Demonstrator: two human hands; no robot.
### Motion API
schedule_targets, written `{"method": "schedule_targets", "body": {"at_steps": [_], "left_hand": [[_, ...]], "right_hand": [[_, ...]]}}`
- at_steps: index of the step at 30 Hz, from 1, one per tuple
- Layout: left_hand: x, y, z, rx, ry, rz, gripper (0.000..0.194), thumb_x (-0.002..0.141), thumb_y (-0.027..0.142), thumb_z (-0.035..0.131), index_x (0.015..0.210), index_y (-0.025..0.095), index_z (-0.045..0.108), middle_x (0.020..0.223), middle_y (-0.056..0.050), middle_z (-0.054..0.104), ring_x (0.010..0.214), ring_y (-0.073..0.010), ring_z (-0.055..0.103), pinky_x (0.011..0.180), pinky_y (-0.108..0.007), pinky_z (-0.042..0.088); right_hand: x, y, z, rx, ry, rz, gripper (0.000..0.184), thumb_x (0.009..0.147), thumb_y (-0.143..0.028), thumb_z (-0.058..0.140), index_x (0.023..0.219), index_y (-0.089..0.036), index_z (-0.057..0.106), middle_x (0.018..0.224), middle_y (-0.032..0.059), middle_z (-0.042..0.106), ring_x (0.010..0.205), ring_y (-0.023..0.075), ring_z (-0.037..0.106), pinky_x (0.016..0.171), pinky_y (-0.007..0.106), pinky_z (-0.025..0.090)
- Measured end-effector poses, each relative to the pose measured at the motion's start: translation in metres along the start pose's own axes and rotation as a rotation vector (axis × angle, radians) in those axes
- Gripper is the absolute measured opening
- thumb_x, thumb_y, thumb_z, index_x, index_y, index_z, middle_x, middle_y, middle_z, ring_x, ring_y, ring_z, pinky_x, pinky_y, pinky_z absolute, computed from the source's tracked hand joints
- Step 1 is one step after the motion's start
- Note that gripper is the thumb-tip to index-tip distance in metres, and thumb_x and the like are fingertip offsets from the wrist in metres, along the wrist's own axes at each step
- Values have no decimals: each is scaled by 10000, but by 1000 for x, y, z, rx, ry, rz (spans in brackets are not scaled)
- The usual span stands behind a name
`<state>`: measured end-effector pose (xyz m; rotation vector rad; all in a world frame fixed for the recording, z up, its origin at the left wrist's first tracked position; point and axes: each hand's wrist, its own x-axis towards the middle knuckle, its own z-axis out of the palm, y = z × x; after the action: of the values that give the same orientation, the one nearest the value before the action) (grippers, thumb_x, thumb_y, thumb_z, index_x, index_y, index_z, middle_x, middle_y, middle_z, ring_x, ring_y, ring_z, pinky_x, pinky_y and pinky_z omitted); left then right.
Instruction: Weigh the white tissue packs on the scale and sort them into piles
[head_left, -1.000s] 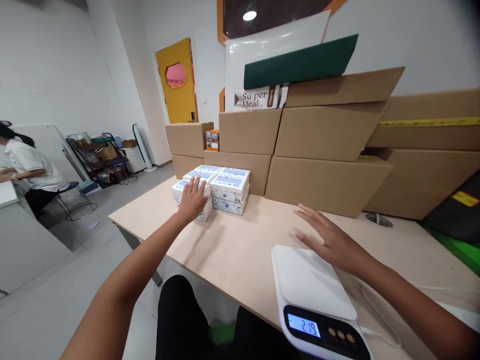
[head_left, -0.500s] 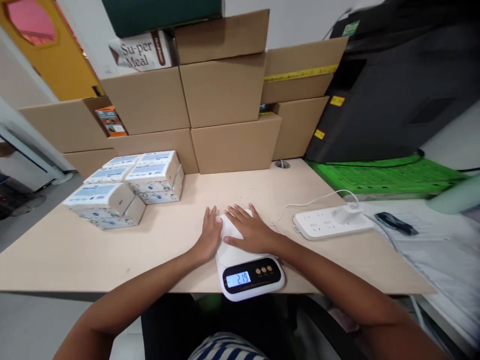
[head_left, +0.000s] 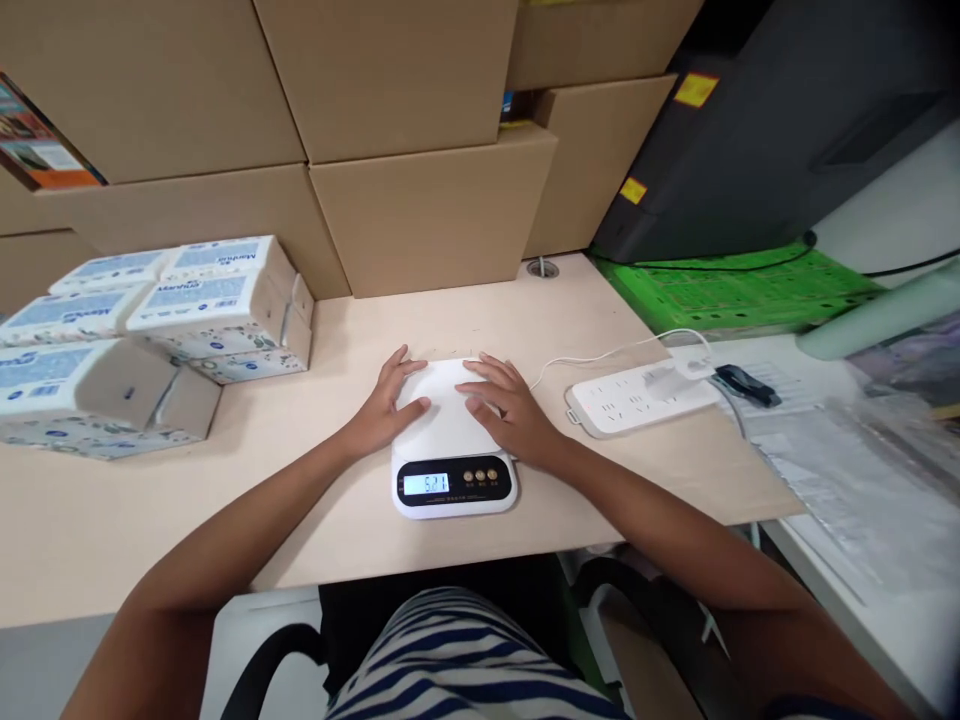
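Note:
A small white kitchen scale point(head_left: 452, 440) sits on the light wooden table point(head_left: 337, 500), its lit display facing me. My left hand point(head_left: 386, 405) rests on the scale's left edge with the thumb on the platform and the fingers curled down its side. My right hand point(head_left: 504, 412) lies on the platform's right part, fingers spread and bent over it. Both hands touch the scale and grip it from either side. A stack of white and blue tissue packs point(head_left: 127, 340) stands at the left of the table.
Brown cardboard boxes point(head_left: 427, 200) are stacked along the table's back. A white power strip point(head_left: 634, 400) with a plugged cable lies to the right of the scale. A green crate point(head_left: 735, 290) and a dark case point(head_left: 750, 130) stand at right. Plastic sheets point(head_left: 862, 470) lie at far right.
My left hand left the tissue packs and came to the scale; my right hand settled on its platform. The view dropped down onto the table. The scale's reading changed.

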<state>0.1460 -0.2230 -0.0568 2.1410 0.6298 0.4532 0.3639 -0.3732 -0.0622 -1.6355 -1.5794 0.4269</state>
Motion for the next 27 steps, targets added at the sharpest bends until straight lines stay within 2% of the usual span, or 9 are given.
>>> {"method": "schedule_targets", "body": {"at_steps": [3,6,9,12,14,17,20,27], "left_hand": [[1,-1,2,-2,-18,18,654,957,660,634,1502,312,533,1766,-122,284,1681,-355,216,1364,-612,217],[2,-3,2,-9,-50,35,533,993,570,621,1464,331,550,1731,-109,335,1656,-348,273,1350,-609,264],[2,-4,2,-7,-67,64,463,1014,493,610,1443,331,549,1720,-108,330,1663,-343,248,1357,-613,241],[1,-4,2,-26,-91,83,436,1023,450,612,1439,347,534,1723,-99,312,1668,-347,226,1353,-643,232],[1,-4,2,-52,-104,83,425,1024,440,617,1434,362,535,1729,-84,302,1671,-352,213,1349,-654,239],[2,-5,2,-83,-89,63,432,1007,448,650,1422,374,554,1726,-68,316,1665,-358,230,1341,-650,269],[4,-6,2,-101,-72,41,468,972,457,703,1414,366,577,1712,-75,345,1657,-363,255,1335,-641,283],[5,-6,0,-128,-91,26,489,952,458,726,1409,344,595,1711,-85,355,1648,-365,274,1325,-630,298]], "right_hand": [[-1,2,-11,81,-197,42,757,1019,-819,283,1189,-336,840,1733,9,443,1703,341,159,1355,715,39],[-1,0,-16,135,-239,83,704,1026,-800,315,1225,-361,827,1772,-32,356,1717,320,62,1366,695,58],[-6,-6,-15,76,-319,127,656,1040,-766,356,1459,-379,681,1810,-40,233,1714,334,-18,1341,730,151],[-13,-13,-12,-130,-392,76,699,1059,-721,372,1639,-342,470,1825,1,145,1705,361,-23,1334,748,92],[-15,-17,-11,-251,-416,44,726,1067,-689,390,1677,-296,406,1827,34,118,1702,369,-20,1342,728,50],[-14,-18,-10,-303,-440,47,729,1069,-649,432,1688,-266,389,1830,45,101,1699,368,-31,1357,689,129],[-12,-16,-11,-284,-442,57,731,1054,-643,482,1682,-278,402,1831,32,111,1699,364,-33,1358,666,191],[-12,-15,-14,-163,-416,116,709,1011,-651,581,1650,-377,447,1830,-16,161,1700,380,-21,1349,702,170]]}}
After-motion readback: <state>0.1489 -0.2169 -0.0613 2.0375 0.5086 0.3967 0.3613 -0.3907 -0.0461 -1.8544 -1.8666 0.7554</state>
